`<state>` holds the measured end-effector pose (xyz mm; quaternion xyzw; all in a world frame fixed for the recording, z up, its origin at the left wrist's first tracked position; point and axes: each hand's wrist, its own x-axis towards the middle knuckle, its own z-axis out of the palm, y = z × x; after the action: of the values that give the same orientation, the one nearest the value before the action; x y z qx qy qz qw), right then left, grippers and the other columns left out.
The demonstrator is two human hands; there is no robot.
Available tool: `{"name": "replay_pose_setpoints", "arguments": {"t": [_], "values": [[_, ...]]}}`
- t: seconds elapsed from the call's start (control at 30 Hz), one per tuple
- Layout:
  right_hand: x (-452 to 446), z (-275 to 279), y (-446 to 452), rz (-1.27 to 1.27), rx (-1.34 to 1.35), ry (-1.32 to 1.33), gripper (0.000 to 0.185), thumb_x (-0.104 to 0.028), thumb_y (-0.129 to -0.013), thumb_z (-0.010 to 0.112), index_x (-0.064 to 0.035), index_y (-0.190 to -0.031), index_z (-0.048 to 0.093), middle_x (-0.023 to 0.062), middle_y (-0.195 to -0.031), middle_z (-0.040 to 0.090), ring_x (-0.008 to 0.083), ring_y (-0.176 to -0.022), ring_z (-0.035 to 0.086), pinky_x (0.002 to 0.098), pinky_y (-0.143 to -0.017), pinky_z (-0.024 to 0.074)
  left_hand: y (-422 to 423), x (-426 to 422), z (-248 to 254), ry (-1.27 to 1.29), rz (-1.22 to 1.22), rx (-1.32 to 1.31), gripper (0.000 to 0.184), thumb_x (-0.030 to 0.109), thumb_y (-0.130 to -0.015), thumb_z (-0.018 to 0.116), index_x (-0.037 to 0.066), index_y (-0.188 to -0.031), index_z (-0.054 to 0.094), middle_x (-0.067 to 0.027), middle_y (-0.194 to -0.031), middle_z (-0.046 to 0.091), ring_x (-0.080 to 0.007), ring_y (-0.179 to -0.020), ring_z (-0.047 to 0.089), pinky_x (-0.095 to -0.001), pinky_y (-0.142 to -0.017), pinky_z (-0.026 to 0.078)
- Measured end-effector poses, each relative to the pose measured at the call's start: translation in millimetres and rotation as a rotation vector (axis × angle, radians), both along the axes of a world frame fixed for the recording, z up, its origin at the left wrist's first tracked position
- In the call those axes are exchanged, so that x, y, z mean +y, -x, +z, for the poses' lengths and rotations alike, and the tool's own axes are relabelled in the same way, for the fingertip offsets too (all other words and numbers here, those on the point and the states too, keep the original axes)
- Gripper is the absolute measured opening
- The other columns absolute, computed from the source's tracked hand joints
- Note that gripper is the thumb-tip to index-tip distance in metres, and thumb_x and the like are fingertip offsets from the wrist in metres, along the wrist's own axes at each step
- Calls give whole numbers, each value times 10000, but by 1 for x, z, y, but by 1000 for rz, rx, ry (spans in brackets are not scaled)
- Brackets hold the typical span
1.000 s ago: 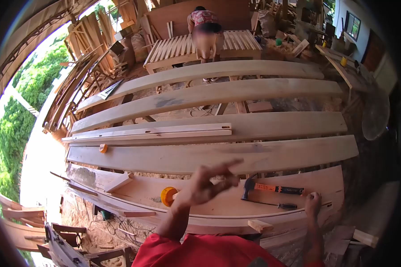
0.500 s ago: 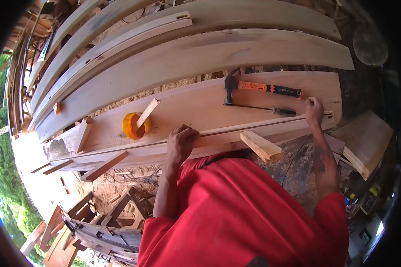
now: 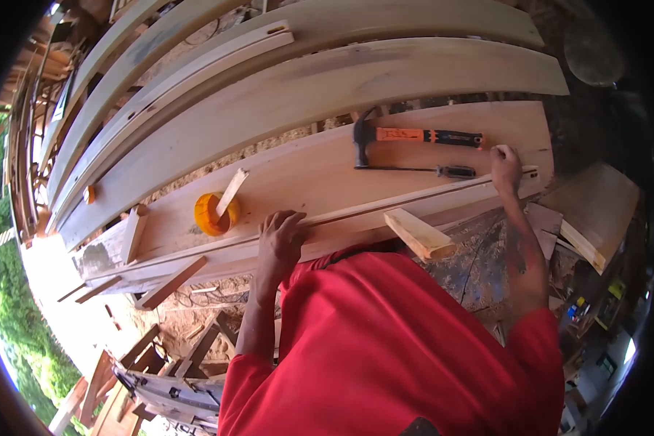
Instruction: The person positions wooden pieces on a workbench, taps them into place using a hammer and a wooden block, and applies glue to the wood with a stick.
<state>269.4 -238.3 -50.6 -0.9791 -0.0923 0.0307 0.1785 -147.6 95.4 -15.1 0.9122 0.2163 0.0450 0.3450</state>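
Observation:
A long grooved wooden strip (image 3: 385, 206) lies along the near edge of a wide plank. My left hand (image 3: 280, 238) is on the strip near its middle, fingers curled over it. Close to the strip's slotted right end is my right hand (image 3: 506, 170), its fingers pinched together; what they hold, if anything, is hidden. Just beyond it on the plank (image 3: 298, 174) lie a claw hammer (image 3: 414, 136) with an orange and black handle and a screwdriver (image 3: 454, 171). A yellow cup (image 3: 208, 215) with a flat wooden stick (image 3: 232, 192) in it stands to the left.
Several long boards (image 3: 305, 76) lie side by side beyond the plank. A short wood block (image 3: 420, 235) juts toward me under the strip, and another support piece (image 3: 171, 283) sticks out farther left. Wooden boards (image 3: 596, 207) stand at the right.
The view has shifted slightly. My left hand has slid a little to the left along the strip, its fingers less bunched. My right hand stays near the strip's right end.

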Motion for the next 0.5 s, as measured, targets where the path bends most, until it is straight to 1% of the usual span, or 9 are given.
{"name": "replay_pose_setpoints", "arguments": {"t": [0.07,0.17,0.2,0.23,0.3,0.33,0.4,0.47,0.5], "values": [[-3,2,-2,7,-10,3,263,-299,-892,598,-59,-968,675,131,-968,673,332,-922,650,410,-835,491,-25,-11,24,-50,-64,-2,562,202,-721,802,94,-1233,598,-131,-1189,597,-335,-1125,535,-438,-958,395],[2,3,1,62,-59,-15,246,-283,-884,608,-59,-958,676,135,-958,664,335,-926,642,415,-829,493,-78,-41,63,459,-253,-75,927,270,-712,851,76,-1471,356,-205,-1350,480,-417,-1245,460,-478,-1076,394],[2,4,1,75,-66,-16,237,-277,-881,611,-60,-947,677,136,-957,662,338,-930,638,419,-824,493,-98,-52,74,572,-335,-243,945,264,-711,858,83,-1471,326,-198,-1359,463,-419,-1240,448,-478,-1067,387],[2,6,2,83,-76,-16,227,-271,-878,614,-61,-936,679,138,-955,660,340,-933,634,422,-819,494,-115,-61,81,575,-350,-249,945,264,-711,858,83,-1471,326,-198,-1359,463,-419,-1240,448,-478,-1067,387],[5,7,4,38,-51,-30,224,-271,-880,613,-61,-924,679,138,-955,660,343,-940,632,426,-822,494,-142,-77,90,720,-443,-384,650,209,-728,848,50,-1266,519,-169,-1181,582,-375,-1093,562,-447,-931,471],[6,7,4,1,-18,-48,222,-271,-882,613,-61,-912,678,138,-955,661,345,-947,631,430,-825,495,-144,-80,80,727,-472,-398,650,209,-728,848,50,-1266,519,-169,-1181,582,-375,-1093,562,-447,-931,471],[4,2,4,23,-88,-69,224,-277,-878,620,-59,-886,675,144,-948,661,354,-939,629,438,-830,497,-147,-88,48,842,-569,-363,316,155,-745,823,50,-932,592,-110,-909,639,-308,-835,631,-405,-729,503],[0,-3,4,19,-73,-113,253,-306,-881,617,-59,-863,667,156,-941,665,362,-939,625,444,-825,500,-161,-93,58,687,-532,-633,279,40,-741,797,82,-696,526,-43,-629,574,-193,-515,552,-326,-484,429],[0,-2,5,11,-106,-89,285,-328,-889,618,-48,-884,669,170,-904,661,364,-885,636,438,-776,497,-161,-97,58,707,-575,-642,279,40,-741,797,82,-696,526,-43,-629,574,-193,-515,552,-326,-484,429]]}}
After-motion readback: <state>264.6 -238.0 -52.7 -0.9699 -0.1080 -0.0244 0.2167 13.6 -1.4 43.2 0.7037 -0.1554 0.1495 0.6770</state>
